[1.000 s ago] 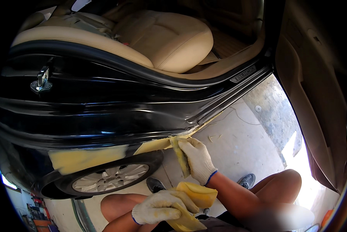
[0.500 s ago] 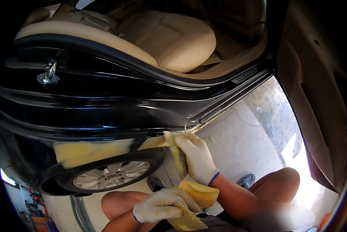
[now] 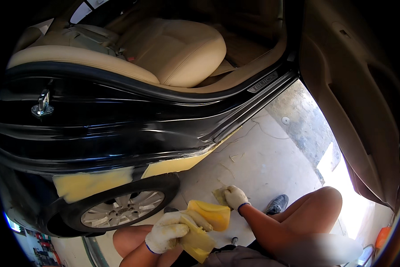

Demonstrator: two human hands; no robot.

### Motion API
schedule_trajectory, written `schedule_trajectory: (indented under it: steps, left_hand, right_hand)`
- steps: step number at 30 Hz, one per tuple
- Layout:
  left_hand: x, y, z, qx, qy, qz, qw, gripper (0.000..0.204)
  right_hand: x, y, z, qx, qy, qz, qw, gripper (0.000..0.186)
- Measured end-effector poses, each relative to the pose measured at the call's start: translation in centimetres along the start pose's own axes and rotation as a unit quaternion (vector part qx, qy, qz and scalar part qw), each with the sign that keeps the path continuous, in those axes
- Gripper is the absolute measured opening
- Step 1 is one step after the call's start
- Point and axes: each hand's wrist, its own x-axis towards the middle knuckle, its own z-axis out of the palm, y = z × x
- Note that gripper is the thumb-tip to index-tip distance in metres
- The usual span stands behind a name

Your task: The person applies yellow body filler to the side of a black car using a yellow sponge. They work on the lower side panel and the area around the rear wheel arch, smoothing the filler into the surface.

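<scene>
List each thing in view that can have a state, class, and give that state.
Left hand: gloved, closed on yellow sheet
Yellow sheet: bent
Right hand: gloved, closed on yellowish piece
Yellowish piece: held, apart from car
Car door: open
Yellow patch: smudgy-edged
Thin scraps: lying loose

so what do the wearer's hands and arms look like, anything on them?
Left hand and right hand each wear an off-white knit work glove with a narrow blue edge at the cuff. The left glove shows yellowish smudges. No sleeve shows on the visible part of the left forearm or right forearm; no cables seen either.
</scene>
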Motion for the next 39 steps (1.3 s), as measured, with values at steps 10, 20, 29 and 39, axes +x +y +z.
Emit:
schedule_trajectory:
  steps: [10, 20, 29, 39]
  left_hand:
    - [1.7, -1.0, 2.4, -0.149, 0.327, 0.017, 0.933, 0.053]
    - [1.7, -4.9, 5.9, -0.295, 0.357, 0.174, 0.869, 0.039]
    - [2.0, -9.1, 10.5, -0.358, 0.405, 0.306, 0.784, 0.035]
    - [0.9, -10.3, 9.8, -0.276, 0.446, 0.279, 0.804, 0.038]
  right_hand:
    - [-7.7, -6.2, -3.5, 0.207, -0.156, -0.022, 0.966, 0.046]
    - [-20.7, -8.3, -8.5, 0.439, -0.155, -0.274, 0.841, 0.023]
    - [-23.2, -9.0, -9.4, 0.294, 0.004, -0.524, 0.799, 0.04]
    - [-25.5, -6.3, -8.8, 0.17, -0.092, -0.522, 0.831, 0.064]
